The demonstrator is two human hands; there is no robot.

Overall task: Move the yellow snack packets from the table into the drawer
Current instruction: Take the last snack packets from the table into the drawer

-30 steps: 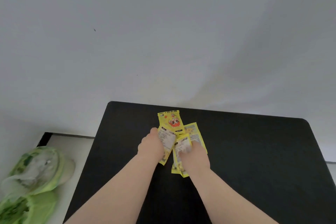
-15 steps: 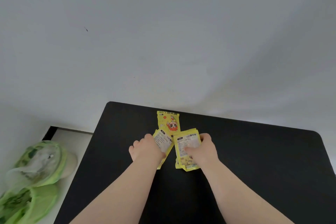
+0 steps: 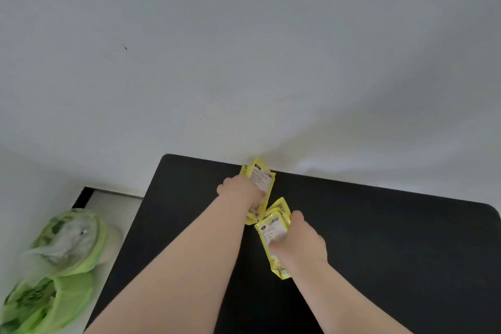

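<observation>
Above the table [image 3: 379, 252], yellow packets [image 3: 261, 182] between fingers [image 3: 296, 216] of left hand [image 3: 238, 190], right hand [image 3: 302, 245].

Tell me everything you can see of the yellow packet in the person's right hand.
The yellow packet is a flat, glossy pouch, seemingly plastic film, showing a white panel of small dark print. The right hand grips its side. It lies slanted over the black table, and another yellow packet peeks out behind its far end.
</observation>
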